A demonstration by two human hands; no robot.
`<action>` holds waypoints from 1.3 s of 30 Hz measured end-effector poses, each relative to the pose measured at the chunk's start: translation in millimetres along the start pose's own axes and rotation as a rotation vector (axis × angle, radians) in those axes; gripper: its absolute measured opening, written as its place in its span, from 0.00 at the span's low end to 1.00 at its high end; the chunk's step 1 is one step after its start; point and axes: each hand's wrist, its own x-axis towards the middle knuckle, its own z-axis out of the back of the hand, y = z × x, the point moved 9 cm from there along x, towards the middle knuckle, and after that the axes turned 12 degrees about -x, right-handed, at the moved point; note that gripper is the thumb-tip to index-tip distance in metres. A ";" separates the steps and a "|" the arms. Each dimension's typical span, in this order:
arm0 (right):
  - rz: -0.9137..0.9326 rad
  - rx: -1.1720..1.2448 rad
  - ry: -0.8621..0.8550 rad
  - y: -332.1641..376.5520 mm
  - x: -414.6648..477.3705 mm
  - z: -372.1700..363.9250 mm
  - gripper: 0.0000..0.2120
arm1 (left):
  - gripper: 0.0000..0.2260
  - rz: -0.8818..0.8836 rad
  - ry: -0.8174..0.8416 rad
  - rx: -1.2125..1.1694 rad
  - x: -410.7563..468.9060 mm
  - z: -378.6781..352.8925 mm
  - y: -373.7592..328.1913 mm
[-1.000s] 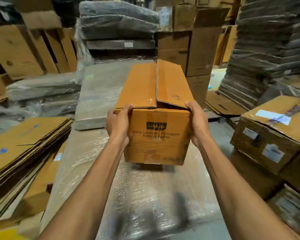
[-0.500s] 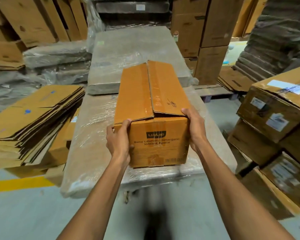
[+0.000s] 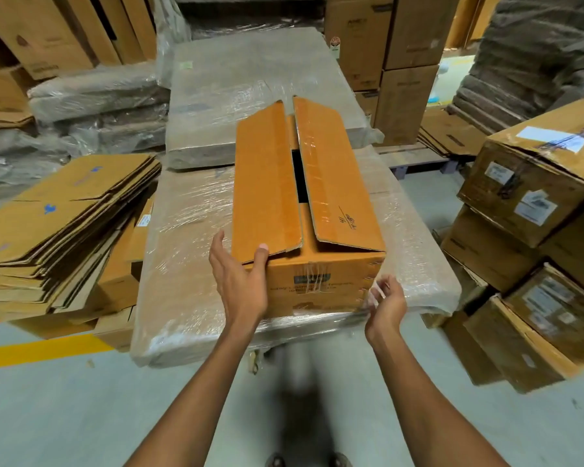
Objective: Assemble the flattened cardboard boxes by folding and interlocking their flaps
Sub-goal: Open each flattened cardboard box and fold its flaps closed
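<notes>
Both hands have let go of the orange rectangular cardboard box (image 3: 309, 210), now set down on the plastic-wrapped pallet stack (image 3: 189, 251). Its two long top flaps stand slightly raised with a dark gap between them. Left hand (image 3: 240, 281) is spread open, thumb touching the near left corner. Right hand (image 3: 386, 301) is open, holding nothing, just beside the box at 4 o'clock. Flattened brown cartons (image 3: 58, 230) lie stacked at 9 o'clock; taped brown boxes (image 3: 533, 197) at 3 o'clock.

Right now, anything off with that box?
Yes. The orange box on the wrapped pallet isn't closed: its two top flaps sit raised with a dark gap between them, and old tape strips cling to the front.
</notes>
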 end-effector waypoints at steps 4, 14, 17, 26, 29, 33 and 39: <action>-0.277 -0.089 0.069 -91.2 -1.0 -2.7 0.11 | 0.36 -0.539 0.241 0.237 -14.2 -28.9 -58.5; -0.469 0.202 0.097 -124.1 0.5 -40.9 0.30 | 0.35 -0.897 0.629 0.883 -27.0 -105.3 -47.2; -0.480 0.196 0.098 -126.3 0.5 -48.1 0.31 | 0.31 -0.909 0.641 0.881 -20.9 -108.8 -48.3; -0.402 0.405 0.137 -84.2 -10.8 -104.3 0.37 | 0.32 -0.843 0.625 0.802 73.0 -122.9 -129.6; -0.347 0.405 0.093 -61.3 -18.9 -123.7 0.36 | 0.33 -0.803 0.654 0.812 103.2 -131.7 -164.3; -0.252 0.410 0.123 -45.1 -22.1 -144.4 0.32 | 0.32 -0.775 0.648 0.820 122.8 -137.9 -190.2; -0.201 0.406 0.174 -22.5 -25.2 -158.6 0.41 | 0.35 -0.745 0.630 0.835 126.7 -146.9 -188.1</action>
